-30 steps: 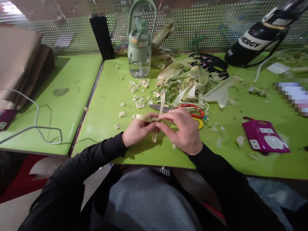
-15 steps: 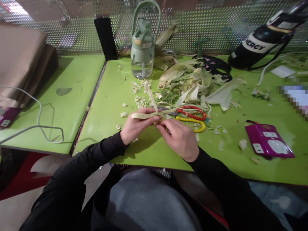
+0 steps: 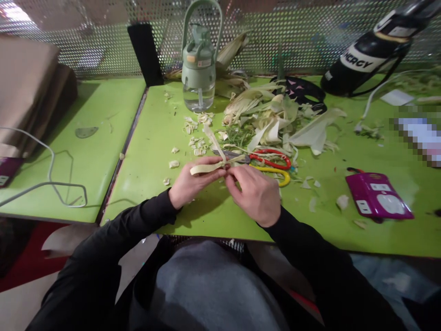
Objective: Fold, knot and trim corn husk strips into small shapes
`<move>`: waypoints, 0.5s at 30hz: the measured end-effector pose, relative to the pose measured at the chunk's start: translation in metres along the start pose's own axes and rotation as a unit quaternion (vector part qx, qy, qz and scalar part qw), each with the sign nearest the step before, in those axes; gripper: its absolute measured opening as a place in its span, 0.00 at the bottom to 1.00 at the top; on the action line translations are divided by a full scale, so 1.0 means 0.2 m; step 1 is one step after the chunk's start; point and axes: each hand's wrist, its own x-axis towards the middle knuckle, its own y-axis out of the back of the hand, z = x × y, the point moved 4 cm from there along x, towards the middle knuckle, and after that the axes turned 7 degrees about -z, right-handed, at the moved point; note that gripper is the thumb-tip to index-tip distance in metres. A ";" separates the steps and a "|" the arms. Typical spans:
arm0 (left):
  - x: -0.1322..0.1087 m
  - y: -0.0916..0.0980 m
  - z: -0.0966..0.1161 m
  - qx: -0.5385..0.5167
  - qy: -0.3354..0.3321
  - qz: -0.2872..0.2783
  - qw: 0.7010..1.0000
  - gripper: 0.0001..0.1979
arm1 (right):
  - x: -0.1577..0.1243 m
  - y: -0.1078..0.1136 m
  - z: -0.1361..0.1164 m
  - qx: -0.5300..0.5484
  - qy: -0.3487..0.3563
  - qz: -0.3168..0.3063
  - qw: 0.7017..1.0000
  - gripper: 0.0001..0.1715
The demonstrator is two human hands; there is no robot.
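Pale corn husk strips (image 3: 204, 168) cross each other between my hands, low above the green table (image 3: 158, 138). My left hand (image 3: 193, 181) is closed on them, thumb and fingers pinching where the strips meet. From the right, my right hand (image 3: 257, 193) pinches at the same crossing; its fingertips are partly hidden. One strip sticks up toward the bottle, another curls out to the left. Just behind my hands lie scissors (image 3: 272, 159) with one red and one yellow handle. Small cut husk pieces (image 3: 199, 146) are scattered beyond my left hand.
A heap of corn husks (image 3: 272, 115) lies behind the scissors. A green water bottle (image 3: 199, 78) and a black upright block (image 3: 146, 55) stand at the back. To the right are a purple power socket (image 3: 379, 195) and a leaning black bottle (image 3: 365, 62). Brown paper bags (image 3: 25, 92) stand left.
The camera view has shifted slightly, so the table things sit a little further left. Both hands keep hold of the husk strips, with only small finger movement.
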 end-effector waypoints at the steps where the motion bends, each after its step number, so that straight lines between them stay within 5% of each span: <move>1: 0.00 0.00 0.00 -0.007 0.002 0.000 1.000 0.20 | 0.00 0.00 0.00 0.005 -0.002 0.004 1.000 0.12; 7: 0.01 0.02 -0.02 -0.053 0.051 -0.002 0.997 0.21 | 0.02 0.02 -0.02 -0.032 0.026 0.012 0.999 0.11; 15: -0.01 -0.01 0.00 -0.078 0.022 -0.050 0.995 0.16 | 0.02 0.05 -0.06 -0.017 0.133 0.008 0.991 0.15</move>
